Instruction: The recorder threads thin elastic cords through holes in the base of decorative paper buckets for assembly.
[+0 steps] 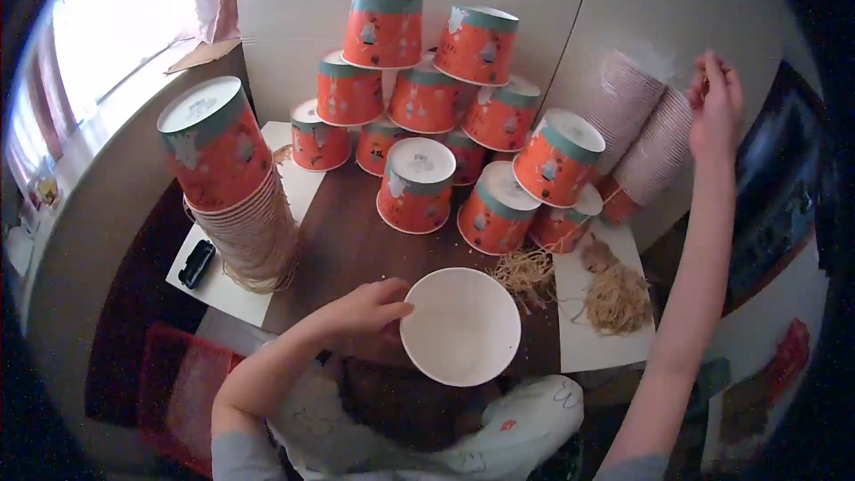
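My left hand point(377, 305) grips the rim of a white-lined paper tub point(460, 328), its open mouth facing up at the table's near edge. The inside looks bare white. My right hand point(716, 107) is raised at the far right, fingers drawn together; what they hold, if anything, cannot be made out. Close beside it rise two tall stacks of nested paper tubs point(657, 138), showing mostly pale rims. A clear plastic film point(655, 61) covers the top of these stacks.
Orange tubs with green bands point(416, 185) stand upside down, piled in a pyramid at the back. A tall stack point(214, 147) wrapped with twine stands left, beside a black object point(197, 264). Straw-coloured twine point(617, 301) lies on a white board point(592, 346) at right.
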Available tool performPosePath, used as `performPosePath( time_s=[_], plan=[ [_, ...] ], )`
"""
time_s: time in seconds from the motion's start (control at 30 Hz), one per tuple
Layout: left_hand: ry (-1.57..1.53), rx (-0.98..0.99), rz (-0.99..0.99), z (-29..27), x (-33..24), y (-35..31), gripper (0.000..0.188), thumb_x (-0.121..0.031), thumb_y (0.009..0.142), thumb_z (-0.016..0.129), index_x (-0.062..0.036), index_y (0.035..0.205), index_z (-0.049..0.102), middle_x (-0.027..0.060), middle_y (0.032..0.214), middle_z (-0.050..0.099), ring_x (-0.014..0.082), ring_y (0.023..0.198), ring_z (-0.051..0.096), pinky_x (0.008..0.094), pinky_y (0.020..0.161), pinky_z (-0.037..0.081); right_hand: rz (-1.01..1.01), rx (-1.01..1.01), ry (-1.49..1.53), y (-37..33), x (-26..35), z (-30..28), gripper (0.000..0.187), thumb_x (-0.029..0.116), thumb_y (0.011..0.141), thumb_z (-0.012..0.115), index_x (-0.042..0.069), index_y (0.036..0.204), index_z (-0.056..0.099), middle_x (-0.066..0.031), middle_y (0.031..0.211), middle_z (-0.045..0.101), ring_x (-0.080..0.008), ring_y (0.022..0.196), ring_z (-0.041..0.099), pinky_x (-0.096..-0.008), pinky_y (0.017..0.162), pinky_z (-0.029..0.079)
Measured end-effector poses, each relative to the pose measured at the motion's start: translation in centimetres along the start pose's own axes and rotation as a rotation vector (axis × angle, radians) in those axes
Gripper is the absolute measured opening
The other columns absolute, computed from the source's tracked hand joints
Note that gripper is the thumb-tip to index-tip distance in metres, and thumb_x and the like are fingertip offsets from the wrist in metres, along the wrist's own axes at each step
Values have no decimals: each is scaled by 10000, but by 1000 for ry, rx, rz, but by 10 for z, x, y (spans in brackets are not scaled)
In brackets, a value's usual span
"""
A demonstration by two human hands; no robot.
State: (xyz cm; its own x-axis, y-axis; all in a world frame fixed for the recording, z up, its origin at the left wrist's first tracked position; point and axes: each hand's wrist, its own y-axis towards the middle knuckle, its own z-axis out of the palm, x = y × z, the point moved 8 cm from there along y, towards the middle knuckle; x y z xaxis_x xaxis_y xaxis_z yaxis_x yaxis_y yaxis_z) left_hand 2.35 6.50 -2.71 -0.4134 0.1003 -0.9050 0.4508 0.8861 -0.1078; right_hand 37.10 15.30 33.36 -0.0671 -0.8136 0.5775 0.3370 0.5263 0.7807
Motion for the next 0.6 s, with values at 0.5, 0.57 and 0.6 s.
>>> performPosePath(
  time_s=[0.5,0.57,0.6],
  plan=[
    [29,-47,-13,3,14,-1,307,-88,734,423,-8,1002,549,150,785,600,208,722,596,323,652,479,272,1206,-717,-371,-103,127,153,215,716,562,91,786,619,-89,742,603,-249,699,587,-359,610,466],
    [90,-69,22,1,12,-1,299,-89,732,427,-13,988,561,161,780,606,220,734,605,341,665,477,249,1213,-730,-373,-104,130,134,200,716,566,97,782,620,-79,727,603,-244,680,587,-358,599,465],
    [121,-90,57,-1,5,-3,297,-92,733,433,-14,988,564,168,804,607,247,755,604,345,680,473,253,1213,-725,-374,-105,131,134,200,716,566,97,782,620,-79,727,603,-244,680,587,-358,599,465]
  ],
)
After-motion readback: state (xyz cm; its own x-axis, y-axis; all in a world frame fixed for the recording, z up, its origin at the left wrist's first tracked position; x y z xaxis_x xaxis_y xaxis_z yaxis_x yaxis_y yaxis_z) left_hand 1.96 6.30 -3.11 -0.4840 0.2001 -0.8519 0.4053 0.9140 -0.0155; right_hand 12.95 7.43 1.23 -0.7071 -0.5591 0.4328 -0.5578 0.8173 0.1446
